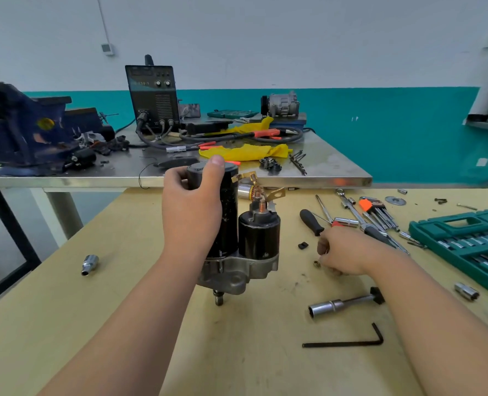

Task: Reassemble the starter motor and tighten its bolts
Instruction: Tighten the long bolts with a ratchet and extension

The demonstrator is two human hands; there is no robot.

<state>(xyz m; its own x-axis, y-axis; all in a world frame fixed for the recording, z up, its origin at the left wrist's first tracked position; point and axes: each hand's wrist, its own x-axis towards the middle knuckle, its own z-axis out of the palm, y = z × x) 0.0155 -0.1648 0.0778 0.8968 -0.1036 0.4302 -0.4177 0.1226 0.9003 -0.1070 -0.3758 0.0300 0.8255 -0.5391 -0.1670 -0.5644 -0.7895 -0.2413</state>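
The starter motor [245, 241] stands upright on the wooden table [140, 281], black body and solenoid on top, grey housing and shaft below. My left hand [191, 207] grips the top of its black cylinder, thumb over the upper edge. My right hand [340, 252] rests on the table to the motor's right, fingers curled down over small parts. A small brass nut [316, 263] lies at its fingertips. What the fingers hold is hidden.
Around the right hand lie a screwdriver [311, 222], a socket on an extension [340, 305], a black hex key [348, 341], ratchets and hex keys [377, 212]. A green socket case [465, 244] sits far right. A loose socket [89, 264] lies left. A metal bench [322, 172] stands behind.
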